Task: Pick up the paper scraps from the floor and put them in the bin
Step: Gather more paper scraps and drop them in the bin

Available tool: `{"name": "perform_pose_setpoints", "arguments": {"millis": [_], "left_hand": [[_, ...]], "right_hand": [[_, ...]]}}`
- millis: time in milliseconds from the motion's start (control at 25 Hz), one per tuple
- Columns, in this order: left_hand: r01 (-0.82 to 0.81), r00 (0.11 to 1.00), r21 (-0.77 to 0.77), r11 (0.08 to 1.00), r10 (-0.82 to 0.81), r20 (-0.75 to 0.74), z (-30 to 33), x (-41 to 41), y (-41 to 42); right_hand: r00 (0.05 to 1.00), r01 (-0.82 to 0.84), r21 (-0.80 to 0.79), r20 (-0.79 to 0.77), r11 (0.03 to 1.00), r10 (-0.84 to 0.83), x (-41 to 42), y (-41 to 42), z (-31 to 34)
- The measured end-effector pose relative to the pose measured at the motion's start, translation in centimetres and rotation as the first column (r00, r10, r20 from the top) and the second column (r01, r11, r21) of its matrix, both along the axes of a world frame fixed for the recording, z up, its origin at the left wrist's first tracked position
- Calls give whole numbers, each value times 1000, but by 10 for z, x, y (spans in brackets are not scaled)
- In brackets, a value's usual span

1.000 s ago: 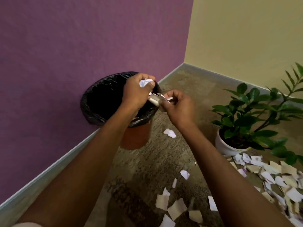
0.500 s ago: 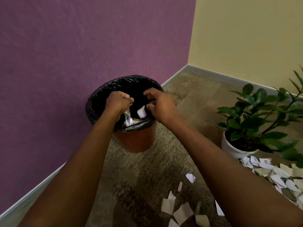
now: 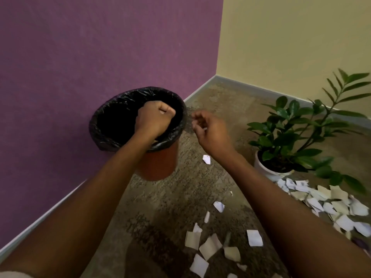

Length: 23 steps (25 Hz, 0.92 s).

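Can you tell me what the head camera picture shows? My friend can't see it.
A person's left hand is a fist over a black-lined bin, the right hand loosely curled beside it. Paper scraps litter the floor near a potted plant.

I'm watching through a single head-worn camera, looking forward and down into the room corner where the purple wall [image 3: 100, 57] is meeting the yellow wall [image 3: 291, 37]. It's sitting close above the floor [image 3: 200, 187], both forearms reaching in from the bottom edge.
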<state>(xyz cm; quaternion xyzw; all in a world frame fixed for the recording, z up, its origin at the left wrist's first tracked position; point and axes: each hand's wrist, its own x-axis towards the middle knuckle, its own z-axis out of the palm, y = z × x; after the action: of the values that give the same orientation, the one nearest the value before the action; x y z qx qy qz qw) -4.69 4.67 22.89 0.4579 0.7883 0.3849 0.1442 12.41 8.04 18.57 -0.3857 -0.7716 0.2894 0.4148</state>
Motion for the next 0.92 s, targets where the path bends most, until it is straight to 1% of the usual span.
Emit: {"name": "perform_pose_setpoints", "arguments": {"millis": [80, 160, 200, 280, 320, 360, 440, 520, 560, 600, 680, 720, 760, 840, 920], "left_hand": [[79, 996, 100, 992, -75, -43, -8, 27, -8], [173, 985, 204, 964, -167, -49, -30, 58, -19], [220, 974, 223, 950, -225, -5, -46, 75, -26], [344, 921, 180, 922, -369, 127, -88, 108, -46], [425, 886, 116, 898, -439, 153, -113, 121, -60], [497, 859, 24, 867, -496, 131, -137, 128, -77], [585, 810, -183, 790, -579, 89, -184, 127, -115], [603, 780, -399, 691, -615, 115, -222, 114, -147], [601, 768, -494, 629, -626, 136, -236, 107, -160], [600, 748, -567, 565, -647, 148, -247, 100, -169], [609, 674, -650, 455, -729, 120, -263, 90, -180], [612, 627, -671, 419, -774, 89, -268, 87, -183], [609, 586, -684, 402, -809, 46, -271, 86, -186], [588, 528, -705, 397, -848, -37, -277, 86, -191], [555, 511, -723, 411, -854, -93, -281, 89, -195]], "right_hand": [[997, -6, -23, 74, 1000, 7, 23, -17, -27], [979, -38, -43, 200, 998, 46, 50, -38, -61], [962, -64, -64, 262, 996, 79, 64, -48, -79], [904, -103, -164, 396, 981, 161, 94, -68, -110], [862, -109, -232, 463, 967, 208, 111, -76, -124], [809, -108, -296, 529, 949, 257, 127, -83, -134], [650, -84, -391, 675, 916, 348, 158, -96, -151], [476, -41, -412, 793, 910, 380, 185, -111, -165], [424, -14, -407, 825, 913, 374, 196, -119, -173], [395, 20, -411, 840, 911, 371, 204, -128, -182], [382, 97, -418, 854, 903, 354, 213, -141, -197], [385, 130, -416, 858, 900, 341, 215, -143, -202], [394, 160, -417, 858, 895, 330, 216, -142, -206], [431, 202, -446, 840, 872, 329, 213, -139, -210], [465, 196, -460, 821, 866, 331, 204, -143, -213]]}}
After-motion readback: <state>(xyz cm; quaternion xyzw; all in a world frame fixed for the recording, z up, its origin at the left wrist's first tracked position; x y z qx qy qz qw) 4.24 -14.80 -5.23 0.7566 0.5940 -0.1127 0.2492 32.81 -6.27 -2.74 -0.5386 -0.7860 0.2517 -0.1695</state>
